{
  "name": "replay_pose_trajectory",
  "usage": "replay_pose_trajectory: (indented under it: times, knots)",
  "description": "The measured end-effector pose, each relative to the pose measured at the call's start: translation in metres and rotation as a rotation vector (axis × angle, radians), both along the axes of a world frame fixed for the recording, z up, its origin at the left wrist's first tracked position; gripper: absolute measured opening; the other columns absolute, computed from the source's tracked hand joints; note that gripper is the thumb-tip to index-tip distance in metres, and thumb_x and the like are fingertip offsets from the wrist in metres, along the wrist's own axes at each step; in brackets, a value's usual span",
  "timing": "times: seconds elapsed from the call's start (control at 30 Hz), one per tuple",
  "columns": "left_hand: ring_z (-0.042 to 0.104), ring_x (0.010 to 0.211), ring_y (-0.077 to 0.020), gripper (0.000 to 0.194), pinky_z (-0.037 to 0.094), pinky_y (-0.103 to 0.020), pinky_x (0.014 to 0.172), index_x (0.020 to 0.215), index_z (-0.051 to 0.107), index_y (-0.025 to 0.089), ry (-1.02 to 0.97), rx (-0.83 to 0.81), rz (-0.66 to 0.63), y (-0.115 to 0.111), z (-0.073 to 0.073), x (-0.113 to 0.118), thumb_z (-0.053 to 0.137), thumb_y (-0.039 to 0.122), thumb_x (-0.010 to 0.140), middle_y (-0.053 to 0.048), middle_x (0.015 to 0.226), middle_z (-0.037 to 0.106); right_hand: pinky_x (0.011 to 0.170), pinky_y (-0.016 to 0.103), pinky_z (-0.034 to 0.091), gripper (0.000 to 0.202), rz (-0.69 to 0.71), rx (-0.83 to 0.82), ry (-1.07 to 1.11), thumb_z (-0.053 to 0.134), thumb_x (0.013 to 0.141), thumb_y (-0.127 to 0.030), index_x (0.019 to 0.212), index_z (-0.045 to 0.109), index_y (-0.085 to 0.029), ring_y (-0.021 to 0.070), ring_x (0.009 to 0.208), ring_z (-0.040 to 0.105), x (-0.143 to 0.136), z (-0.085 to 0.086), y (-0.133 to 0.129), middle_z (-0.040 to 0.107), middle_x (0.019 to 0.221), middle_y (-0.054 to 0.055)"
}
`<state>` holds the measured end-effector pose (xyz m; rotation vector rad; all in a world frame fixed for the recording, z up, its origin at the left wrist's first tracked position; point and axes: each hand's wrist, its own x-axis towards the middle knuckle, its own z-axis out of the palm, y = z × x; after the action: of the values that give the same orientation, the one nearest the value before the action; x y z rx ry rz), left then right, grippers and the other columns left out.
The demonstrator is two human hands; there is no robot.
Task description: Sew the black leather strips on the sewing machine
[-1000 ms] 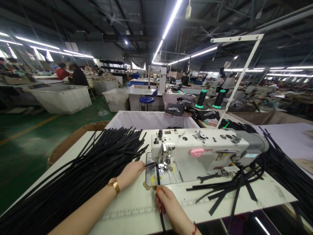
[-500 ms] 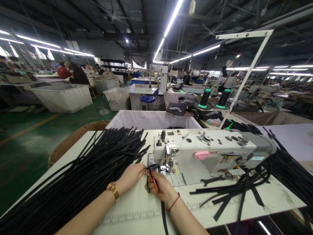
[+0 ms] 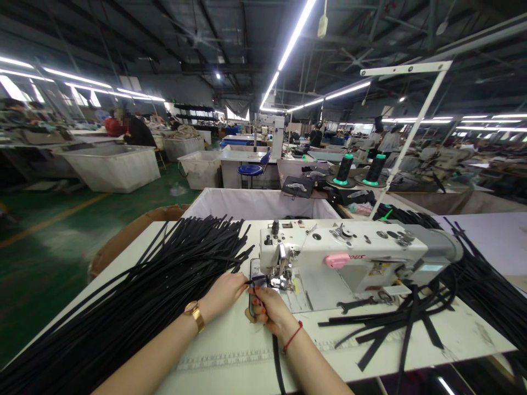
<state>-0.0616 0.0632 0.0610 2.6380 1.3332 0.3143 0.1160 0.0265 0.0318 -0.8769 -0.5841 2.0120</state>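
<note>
- The desk [image 3: 230,336] carried the work.
- A pile of black straps [image 3: 164,285] covered its left side; a careless brush could have slid some off the edge.
- The sewing machine [image 3: 329,247] stood right of the pile; had it started, its presser foot [image 3: 281,283] could have caught the nearby fingertips.
- The right hand [image 3: 265,310] was curled closed around a strap [image 3: 278,362], whose tail hung below; a tug there could have skewed the stitching.
- The left hand [image 3: 228,291] was nearly closed, fingertips pinching a strap end beside the foot; whether both held one strap was unclear.
</note>
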Motion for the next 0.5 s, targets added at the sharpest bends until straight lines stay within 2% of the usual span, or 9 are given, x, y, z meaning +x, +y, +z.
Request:
replay_pose_trajectory:
  times: [0.2,0.33,0.4,0.47,0.5]
  knots:
    - [0.061,0.080,-0.0207,0.026,0.042,-0.031,0.075,0.089,0.064,0.019,0.006,0.041,-0.012,-0.007,0.009,0.004,0.040,0.022,0.096,-0.006,0.085,0.066,0.036,0.016,0.004,0.049,-0.026,0.013,-0.078,0.080,0.059,-0.045,0.085,0.056,-0.011,-0.0009,0.036,0.028,-0.001,0.006,-0.002,0.045,0.050,-0.010]
    - [0.058,0.091,-0.0220,0.024,0.041,-0.034,0.084,0.091,0.064,0.020,-0.065,0.118,0.006,-0.014,0.029,-0.004,0.042,0.028,0.097,-0.006,0.094,0.065,0.037,0.015,0.006,0.051,-0.094,0.031,-0.071,0.079,0.060,-0.047,0.088,0.056,-0.012,-0.0007,0.039,0.027,-0.004,0.016,-0.013,0.045,0.052,-0.010]
    - [0.055,0.098,-0.0226,0.024,0.040,-0.036,0.089,0.092,0.065,0.021,-0.217,0.212,0.083,-0.019,0.047,-0.023,0.044,0.033,0.096,-0.005,0.101,0.065,0.038,0.014,0.007,0.053,-0.123,0.043,-0.051,0.078,0.062,-0.049,0.093,0.057,-0.012,-0.0010,0.041,0.027,-0.001,0.023,-0.025,0.046,0.057,-0.009]
    - [0.057,0.093,-0.0213,0.027,0.044,-0.035,0.086,0.092,0.063,0.021,-0.436,0.302,0.254,-0.028,0.070,-0.055,0.043,0.040,0.096,-0.004,0.097,0.065,0.039,0.014,0.008,0.054,-0.126,0.051,-0.033,0.077,0.065,-0.049,0.099,0.057,-0.011,-0.0014,0.043,0.027,0.004,0.029,-0.040,0.046,0.061,-0.008]
    - [0.058,0.085,-0.0198,0.030,0.046,-0.033,0.081,0.092,0.061,0.020,-0.554,0.337,0.380,-0.036,0.083,-0.076,0.041,0.043,0.096,-0.003,0.089,0.064,0.039,0.014,0.009,0.054,-0.116,0.052,-0.023,0.076,0.067,-0.048,0.101,0.057,-0.011,-0.0015,0.044,0.027,0.007,0.032,-0.049,0.047,0.063,-0.008]
